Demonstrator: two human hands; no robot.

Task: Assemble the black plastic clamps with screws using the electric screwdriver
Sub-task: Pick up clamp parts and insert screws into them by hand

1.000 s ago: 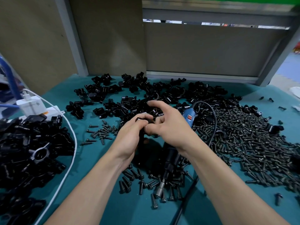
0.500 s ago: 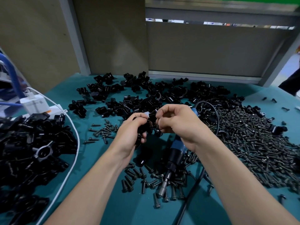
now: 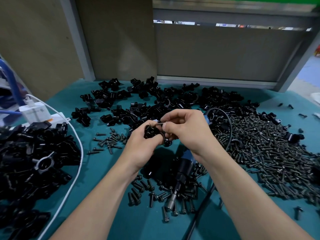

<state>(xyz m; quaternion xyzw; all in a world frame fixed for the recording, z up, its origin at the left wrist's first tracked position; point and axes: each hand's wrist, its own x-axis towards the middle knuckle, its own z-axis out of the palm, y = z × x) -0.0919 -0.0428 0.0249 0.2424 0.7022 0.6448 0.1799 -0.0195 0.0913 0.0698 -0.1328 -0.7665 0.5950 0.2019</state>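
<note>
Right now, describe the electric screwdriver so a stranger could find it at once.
Start at the teal table and look below the right hand, among the loose screws nearest the person. The electric screwdriver lies there, untouched. Unlike the small black parts around it, it is long, with a blue-and-black body, silver tip and trailing black cable.

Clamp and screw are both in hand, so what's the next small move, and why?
Probably seat the screw into the clamp. The left hand grips the clamp, the right hand pinches the screw right at it, and the screwdriver lies unused on the table beneath, so driving likely comes after.
</note>
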